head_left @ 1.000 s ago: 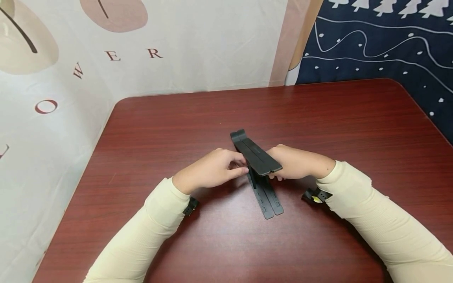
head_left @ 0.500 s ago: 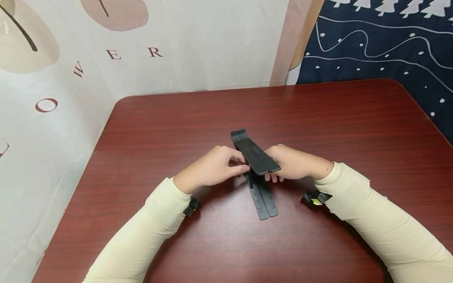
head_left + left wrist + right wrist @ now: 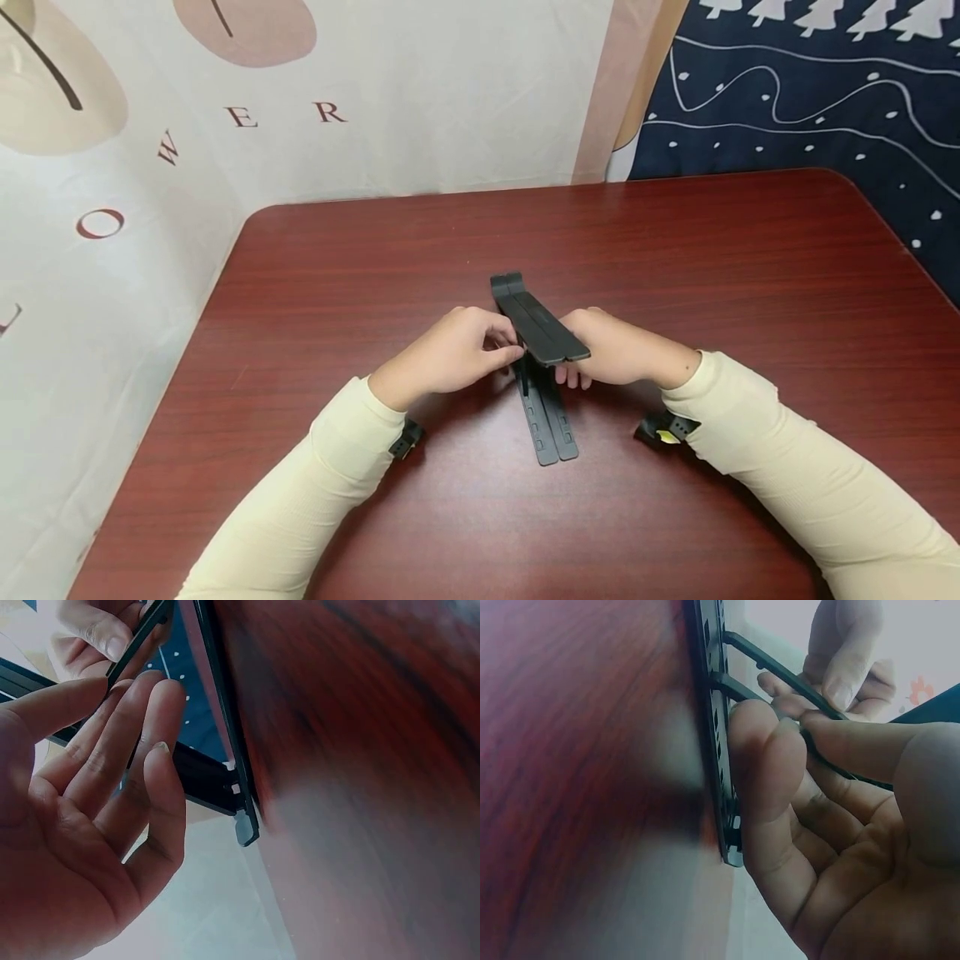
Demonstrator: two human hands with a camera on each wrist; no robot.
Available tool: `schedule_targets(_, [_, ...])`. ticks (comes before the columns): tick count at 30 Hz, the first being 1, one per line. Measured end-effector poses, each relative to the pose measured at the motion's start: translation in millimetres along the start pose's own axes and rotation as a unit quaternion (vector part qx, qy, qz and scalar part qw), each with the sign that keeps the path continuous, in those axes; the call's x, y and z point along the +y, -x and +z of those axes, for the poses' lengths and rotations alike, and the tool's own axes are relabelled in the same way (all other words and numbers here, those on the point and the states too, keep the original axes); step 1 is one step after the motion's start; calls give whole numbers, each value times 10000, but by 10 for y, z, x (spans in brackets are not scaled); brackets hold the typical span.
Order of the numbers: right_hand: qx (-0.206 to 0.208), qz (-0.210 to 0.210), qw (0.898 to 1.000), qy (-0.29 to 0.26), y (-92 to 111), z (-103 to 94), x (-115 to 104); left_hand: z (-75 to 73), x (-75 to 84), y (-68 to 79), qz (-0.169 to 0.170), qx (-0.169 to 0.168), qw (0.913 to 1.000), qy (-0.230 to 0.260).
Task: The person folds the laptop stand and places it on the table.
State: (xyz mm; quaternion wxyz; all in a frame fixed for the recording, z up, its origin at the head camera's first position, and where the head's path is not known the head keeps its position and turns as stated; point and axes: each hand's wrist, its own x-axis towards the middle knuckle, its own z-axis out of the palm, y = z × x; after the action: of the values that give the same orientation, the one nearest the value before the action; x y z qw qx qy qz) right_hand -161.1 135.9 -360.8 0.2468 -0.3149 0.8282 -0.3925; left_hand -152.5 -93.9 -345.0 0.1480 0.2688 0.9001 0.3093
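A black folding stand [image 3: 542, 325] stands on the table in the head view, its split top plate tilted above a slotted base [image 3: 546, 429]. Thin support struts [image 3: 776, 669] link the two parts. From the left side, my left hand [image 3: 465, 354] pinches one strut between thumb and fingers, under the plate's edge. My right hand [image 3: 618, 348] reaches in from the other side and pinches the second strut with thumb and forefinger, as the right wrist view shows. In the head view the top plate hides part of the right fingers.
The dark red wooden table [image 3: 375, 250] has rounded far corners. Behind it hang a pale printed cloth [image 3: 450, 92] and a navy cloth [image 3: 787, 92] with white trees. Black wrist straps [image 3: 407, 439] sit at both cream sleeves.
The near end of the slotted base has swung to the left. The top plate has shifted slightly left, and my right hand has drawn a little to the left with it.
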Motion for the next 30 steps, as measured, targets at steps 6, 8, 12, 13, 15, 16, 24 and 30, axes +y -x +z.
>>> schedule_targets(6, [63, -1, 9999, -159, 6, 5, -17, 9, -7, -2, 12, 178, 9998, -52])
schedule_targets(8, [53, 33, 9997, -250, 10, 4, -25, 12, -6, -4, 32, 218, 9997, -84])
schedule_targets(12, [1, 112, 9992, -373, 10, 5, -42, 18, -3, -5, 25, 239, 9996, -126])
schedule_targets(13, [-9, 119, 9992, -384, 9, 6, -43, 19, -1, -5, 27, 241, 9996, -138])
schedule_targets(15, [-39, 123, 9991, -402, 6, 7, -42, 21, 1, -6, 8, 244, 9996, -147])
schedule_targets(16, [-54, 117, 9991, -400, 4, 9, -40, 21, 2, -5, 3, 250, 9996, -140])
schedule_targets(24, [-127, 96, 9991, -395, -3, 1, -26, 26, 10, -5, -37, 35, 9996, 272])
schedule_targets(30, [-239, 131, 9978, -598, -11, -25, -7, 10, 13, -4, -144, -150, 9962, 845])
